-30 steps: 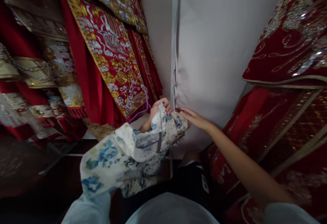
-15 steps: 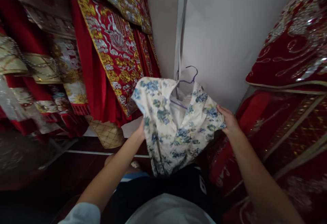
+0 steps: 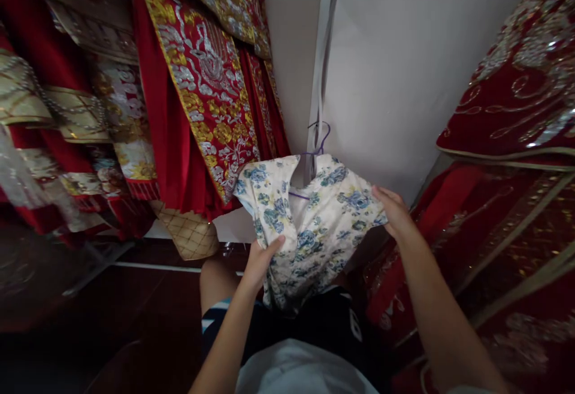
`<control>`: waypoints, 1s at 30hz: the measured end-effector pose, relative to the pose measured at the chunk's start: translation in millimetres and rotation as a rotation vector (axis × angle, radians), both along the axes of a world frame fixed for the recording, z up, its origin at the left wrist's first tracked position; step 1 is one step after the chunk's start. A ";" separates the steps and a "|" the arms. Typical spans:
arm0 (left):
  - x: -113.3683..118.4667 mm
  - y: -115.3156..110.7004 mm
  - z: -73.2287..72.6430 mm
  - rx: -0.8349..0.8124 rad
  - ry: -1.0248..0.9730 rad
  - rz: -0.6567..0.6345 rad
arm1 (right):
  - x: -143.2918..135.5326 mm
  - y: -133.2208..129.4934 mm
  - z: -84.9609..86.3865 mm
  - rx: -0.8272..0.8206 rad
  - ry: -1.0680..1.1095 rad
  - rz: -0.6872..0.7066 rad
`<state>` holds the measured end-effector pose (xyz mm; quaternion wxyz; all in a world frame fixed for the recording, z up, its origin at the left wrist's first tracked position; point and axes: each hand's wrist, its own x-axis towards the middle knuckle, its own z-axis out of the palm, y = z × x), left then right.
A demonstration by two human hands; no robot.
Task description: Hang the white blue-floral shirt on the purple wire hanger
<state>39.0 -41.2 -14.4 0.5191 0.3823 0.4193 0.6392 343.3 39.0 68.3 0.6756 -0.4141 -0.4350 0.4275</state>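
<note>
Floral top: spread between my two sets of fingers. My left hand clamps its side, thumb over the front; my right hand grips the sleeve edge. The purple hanger hooks up beyond both fingertips. Advice: light, even tension. Versus half a second ago: left thumb newly on the front, hook further left.

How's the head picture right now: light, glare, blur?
Head view: dim overall, darkest around the floor at lower left; head view: bright glints on the sequined red garment at upper right; head view: floral top readable, slightly soft, as are the left hand and right hand; head view: edges look stretched.
</note>
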 end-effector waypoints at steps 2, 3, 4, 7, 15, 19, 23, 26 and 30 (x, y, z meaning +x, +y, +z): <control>2.5 -2.6 -7.5 0.013 0.034 0.011 | 7.4 -3.8 -13.2 0.051 -0.026 -0.185; 4.4 -3.9 -10.5 0.019 0.047 0.013 | 8.3 -7.7 -20.9 0.094 -0.052 -0.317; 6.7 -5.2 -12.9 0.025 0.055 0.012 | 6.2 -13.2 -29.4 0.144 -0.078 -0.471; 14.8 -8.9 -17.4 0.046 0.063 0.004 | -22.7 -38.8 -58.0 0.232 -0.091 -0.812; 24.6 -18.4 -14.1 0.037 0.093 -0.002 | -142.8 -79.4 -94.5 -0.132 -0.236 0.331; 24.3 -21.1 -11.6 0.047 0.090 0.009 | -140.4 -78.5 -91.0 -0.071 -0.261 0.352; 28.0 -18.3 -19.1 0.025 0.132 0.010 | -126.7 -79.8 -90.3 -0.089 -0.217 0.335; 29.5 -15.5 -32.2 0.083 0.225 0.199 | -121.4 -82.6 -86.6 -0.100 -0.200 0.278; 29.5 -18.1 -46.2 0.294 0.455 0.615 | -119.8 -87.8 -79.8 -0.104 -0.224 0.280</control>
